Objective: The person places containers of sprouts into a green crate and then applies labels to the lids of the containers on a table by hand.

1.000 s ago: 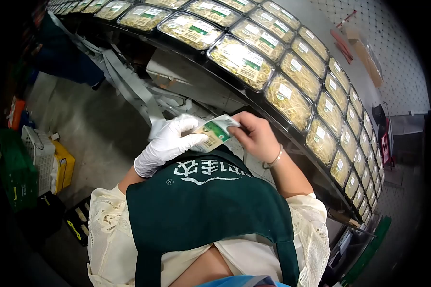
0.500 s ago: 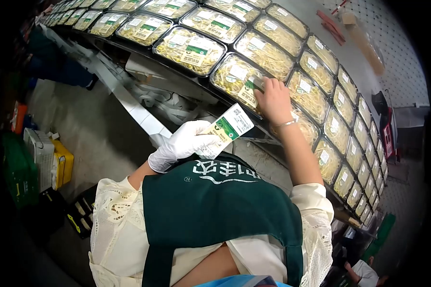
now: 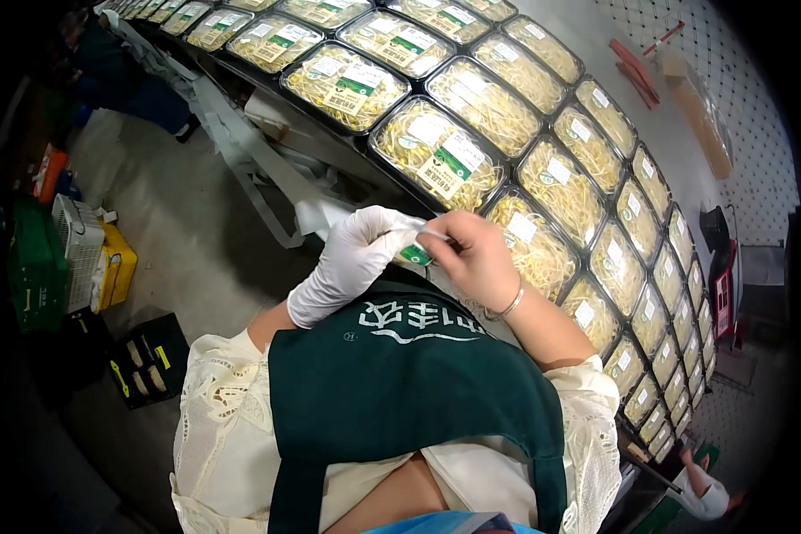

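Observation:
My left hand (image 3: 351,262), in a white glove, is closed on the green and white label strip (image 3: 414,254), now mostly hidden by the hands. My bare right hand (image 3: 478,260), with a bracelet at the wrist, pinches the strip's upper edge close to the left fingertips. Just beyond both hands lies a black tray of sprouts (image 3: 409,142) with a green and cream label and a white sticker on its clear lid. To its right, another sprout tray (image 3: 543,262) carries only small stickers.
Rows of packed sprout trays (image 3: 498,107) cover the table, curving left and right. White strips (image 3: 271,178) hang along its near edge. Crates, one yellow (image 3: 117,267), stand on the floor at left. Another person's legs (image 3: 151,102) show upper left; a person in white (image 3: 704,497) is lower right.
My right hand has left the nearest tray, where a green label now lies, and come back to the label strip in my left hand. The view has shifted slightly.

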A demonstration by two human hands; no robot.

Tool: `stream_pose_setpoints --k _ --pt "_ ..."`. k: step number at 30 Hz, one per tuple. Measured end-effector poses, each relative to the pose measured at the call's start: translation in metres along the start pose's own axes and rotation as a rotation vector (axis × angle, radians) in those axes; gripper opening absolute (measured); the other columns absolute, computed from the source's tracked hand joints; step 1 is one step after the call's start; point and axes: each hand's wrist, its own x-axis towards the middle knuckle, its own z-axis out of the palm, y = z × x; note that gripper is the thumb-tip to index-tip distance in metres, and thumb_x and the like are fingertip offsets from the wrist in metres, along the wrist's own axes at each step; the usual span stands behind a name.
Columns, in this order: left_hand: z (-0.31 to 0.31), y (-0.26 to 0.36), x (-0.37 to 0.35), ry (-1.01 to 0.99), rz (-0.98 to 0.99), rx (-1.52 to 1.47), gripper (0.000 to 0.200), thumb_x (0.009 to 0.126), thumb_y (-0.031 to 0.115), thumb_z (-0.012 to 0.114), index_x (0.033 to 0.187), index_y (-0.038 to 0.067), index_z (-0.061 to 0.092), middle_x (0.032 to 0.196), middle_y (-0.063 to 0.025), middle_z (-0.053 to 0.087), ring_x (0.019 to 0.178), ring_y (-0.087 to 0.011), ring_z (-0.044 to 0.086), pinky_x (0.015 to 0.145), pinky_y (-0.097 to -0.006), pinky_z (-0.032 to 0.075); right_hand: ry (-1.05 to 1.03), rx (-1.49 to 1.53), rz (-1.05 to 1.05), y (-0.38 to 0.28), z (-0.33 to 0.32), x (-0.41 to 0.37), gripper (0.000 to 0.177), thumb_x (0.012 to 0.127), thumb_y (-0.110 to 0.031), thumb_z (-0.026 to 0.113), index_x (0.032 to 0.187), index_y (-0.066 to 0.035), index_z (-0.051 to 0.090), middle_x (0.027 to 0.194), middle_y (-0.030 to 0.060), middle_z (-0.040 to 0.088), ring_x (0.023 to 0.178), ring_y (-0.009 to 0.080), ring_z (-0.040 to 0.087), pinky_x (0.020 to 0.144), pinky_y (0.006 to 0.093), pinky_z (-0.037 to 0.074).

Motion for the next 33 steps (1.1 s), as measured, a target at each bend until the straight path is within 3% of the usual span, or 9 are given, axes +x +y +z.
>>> stream_pose_setpoints --k 2,5,10,15,17,19,22,23,33 --pt "-0.007 0.006 0.005 -0.015 -0.103 0.266 0.014 0.074 0.006 0.059 0.086 -0.001 0.057 0.077 -0.0031 0.059 0.071 -0.0062 0.052 0.064 -0.0192 0.042 0.159 -0.107 -0.103 0.013 -0.01 0.016 0.007 0.068 -0.01 0.062 0.067 -0.006 0.057 0.058 0.0086 0.054 0.055 0.0229 0.054 0.051 0.0303 0.043" --pt "-0.015 0.024 0.012 -0.105 -0.138 0.457 0.016 0.074 0.01 0.06 0.085 -0.002 0.056 0.074 -0.0052 0.058 0.066 -0.0073 0.053 0.061 -0.0225 0.042 0.135 -0.366 0.38 0.037 -0.064 0.072 0.016 0.075 -0.018 0.057 0.07 -0.003 0.054 0.067 0.0088 0.059 0.06 0.0181 0.055 0.054 0.029 0.044" --pt "-0.039 0.008 0.027 -0.247 -0.307 0.161 0.018 0.078 0.008 0.054 0.092 -0.003 0.053 0.08 -0.0045 0.058 0.073 -0.0066 0.052 0.063 -0.0213 0.042 0.247 -0.844 0.209 0.146 -0.071 0.109 0.029 0.071 -0.024 0.059 0.087 -0.001 0.05 0.086 0.0136 0.057 0.076 0.0293 0.053 0.064 0.0374 0.043" --pt "-0.047 0.032 0.045 -0.274 -0.361 -0.003 0.028 0.079 0.001 0.05 0.106 -0.003 0.047 0.094 -0.0065 0.056 0.08 -0.0087 0.053 0.071 -0.0217 0.043 0.434 -1.193 0.054 0.11 -0.059 0.086 0.046 0.077 -0.039 0.051 0.104 -0.002 0.047 0.097 0.0105 0.055 0.086 0.0247 0.053 0.072 0.0352 0.042" --pt "-0.044 0.036 0.052 -0.276 -0.236 -0.047 0.029 0.078 0.001 0.051 0.107 -0.003 0.047 0.097 -0.0081 0.056 0.083 -0.0096 0.052 0.073 -0.0221 0.043 0.072 0.139 0.323 0.078 -0.049 0.062 0.042 0.078 -0.035 0.054 0.104 -0.002 0.047 0.097 0.0092 0.055 0.086 0.0203 0.053 0.075 0.0319 0.042" --pt "-0.05 0.042 0.066 -0.331 -0.281 0.007 0.031 0.078 0.0 0.051 0.109 -0.002 0.046 0.099 -0.0082 0.056 0.087 -0.0099 0.052 0.076 -0.0223 0.042 -0.14 0.263 0.26 0.034 -0.041 0.052 0.03 0.076 -0.021 0.058 0.099 -0.003 0.05 0.091 0.0098 0.056 0.079 0.0207 0.055 0.07 0.0307 0.043" --pt "-0.039 0.055 0.08 -0.367 0.017 0.291 0.026 0.076 0.0 0.053 0.102 -0.001 0.052 0.094 -0.0053 0.057 0.085 -0.0081 0.053 0.075 -0.0216 0.042 -0.036 -0.011 0.205 0.015 -0.035 0.051 0.013 0.072 -0.008 0.059 0.084 -0.004 0.056 0.072 0.0109 0.055 0.064 0.0234 0.055 0.057 0.0292 0.044" --pt "-0.024 0.057 0.081 -0.267 -0.053 -0.035 0.02 0.076 0.005 0.056 0.094 -0.002 0.056 0.083 -0.0028 0.059 0.076 -0.0079 0.053 0.069 -0.022 0.043 -0.029 -0.015 0.207 0.014 -0.032 0.053 0.013 0.072 -0.008 0.059 0.084 -0.004 0.056 0.072 0.0109 0.055 0.064 0.0234 0.055 0.057 0.0292 0.044" --pt "-0.048 0.025 0.104 -0.443 -0.358 0.11 0.019 0.078 0.013 0.054 0.088 -0.004 0.055 0.077 -0.0051 0.059 0.072 -0.0064 0.052 0.064 -0.0223 0.043 0.396 -0.875 0.214 0.163 -0.146 0.156 0.02 0.072 -0.015 0.057 0.087 -0.003 0.05 0.082 0.0123 0.055 0.076 0.0265 0.052 0.068 0.0357 0.042"
